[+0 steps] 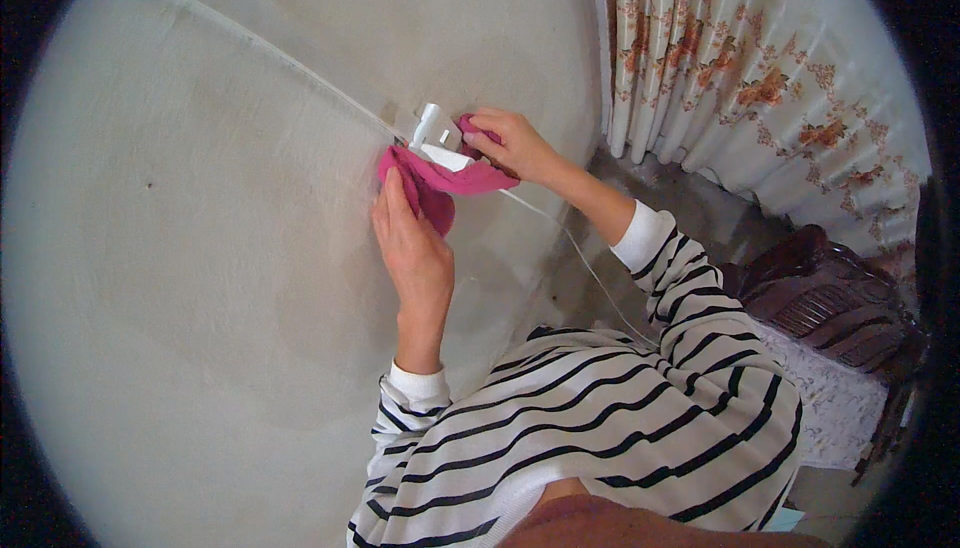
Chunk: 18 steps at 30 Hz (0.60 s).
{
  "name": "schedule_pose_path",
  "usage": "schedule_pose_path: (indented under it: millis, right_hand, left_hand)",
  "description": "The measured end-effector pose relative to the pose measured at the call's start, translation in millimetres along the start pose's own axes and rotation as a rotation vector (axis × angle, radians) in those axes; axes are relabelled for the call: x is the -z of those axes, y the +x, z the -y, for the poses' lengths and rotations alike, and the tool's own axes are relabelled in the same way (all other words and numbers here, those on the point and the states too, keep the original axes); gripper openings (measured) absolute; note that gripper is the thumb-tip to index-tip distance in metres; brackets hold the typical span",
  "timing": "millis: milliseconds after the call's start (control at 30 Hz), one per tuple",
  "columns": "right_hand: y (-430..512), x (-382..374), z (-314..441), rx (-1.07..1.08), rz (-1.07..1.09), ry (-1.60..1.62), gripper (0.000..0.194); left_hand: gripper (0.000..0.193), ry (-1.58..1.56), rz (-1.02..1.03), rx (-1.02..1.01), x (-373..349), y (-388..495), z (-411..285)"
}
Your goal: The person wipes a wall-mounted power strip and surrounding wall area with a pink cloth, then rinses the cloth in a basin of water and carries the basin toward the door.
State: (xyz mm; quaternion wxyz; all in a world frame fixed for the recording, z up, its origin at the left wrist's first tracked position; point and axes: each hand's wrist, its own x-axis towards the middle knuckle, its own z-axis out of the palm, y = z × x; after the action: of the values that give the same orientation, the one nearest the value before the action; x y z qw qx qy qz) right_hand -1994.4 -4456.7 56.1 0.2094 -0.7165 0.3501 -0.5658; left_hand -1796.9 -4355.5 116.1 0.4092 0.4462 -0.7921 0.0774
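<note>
A pink cloth [469, 179] is stretched between my two hands, its middle passing below a white electrical fitting [448, 158] on the wall. My left hand [409, 248] grips the cloth's left end, with the fingers pointing up along the wall. The other end is bunched in my right hand [514, 141], just right of the fitting. A slim white piece [426, 124] stands out from the fitting's upper left; it may be a plug or a switch part, I cannot tell. Part of the fitting is hidden behind the cloth.
A white cable [585, 255] hangs from behind the cloth towards the floor. Thin trunking [277, 57] runs up the grey wall [187, 248] to the left. A floral curtain [750, 75] hangs at right, above carved dark wooden furniture [832, 300].
</note>
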Motion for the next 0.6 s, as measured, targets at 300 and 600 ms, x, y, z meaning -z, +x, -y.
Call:
schedule_pose_path:
  millis: [300,600]
  right_hand:
    - [9,5,0,0.051,0.038,-0.067,0.021]
    - [-1,7,-5,0.06,0.056,-0.157,0.022]
  left_hand:
    - [0.058,-0.031,0.022,0.047,1,0,-2]
    - [0.052,-0.171,0.075,0.166,2,-10,2]
